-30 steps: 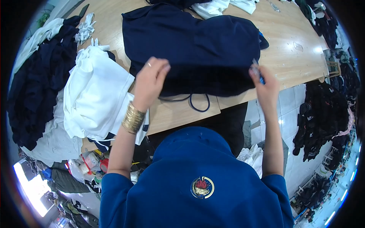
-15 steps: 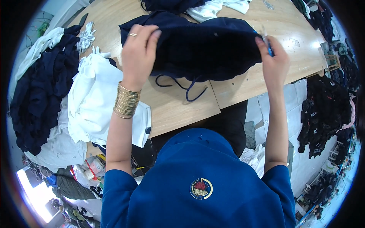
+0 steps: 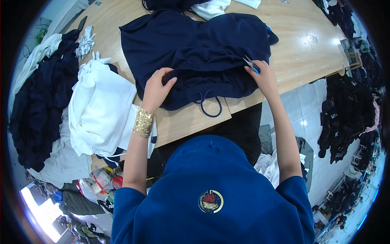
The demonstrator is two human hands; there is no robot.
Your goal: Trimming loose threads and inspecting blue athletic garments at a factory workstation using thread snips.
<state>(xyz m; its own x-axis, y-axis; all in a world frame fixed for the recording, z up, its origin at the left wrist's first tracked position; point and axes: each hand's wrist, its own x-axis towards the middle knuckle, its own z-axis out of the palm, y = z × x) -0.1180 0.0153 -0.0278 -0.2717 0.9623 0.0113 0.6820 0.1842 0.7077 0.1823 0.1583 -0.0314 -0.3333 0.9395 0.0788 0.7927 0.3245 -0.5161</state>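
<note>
Navy shorts lie spread on the table in front of me, waistband toward me. Their drawstring hangs in a loop over the near edge of the waistband. At the waistband's left end rests my left hand, thumb apart from the fingers, with no cloth visibly pinched. My right hand is closed around small thread snips with blue handles, their metal blades pointing up and left over the cloth. Its fingertips are close to the waistband's right end; whether they also pinch fabric I cannot tell.
White garments are piled on the table at my left, beside a heap of navy garments. More navy and white clothing lies at the table's far edge. Dark clothes lie to the right, past the wooden table's edge.
The waistband, held up and gaping half a second ago, is lowered and lies nearly flat. Both hands have come down toward me, the right also leftward; the left hand's fingers have loosened from the cloth.
</note>
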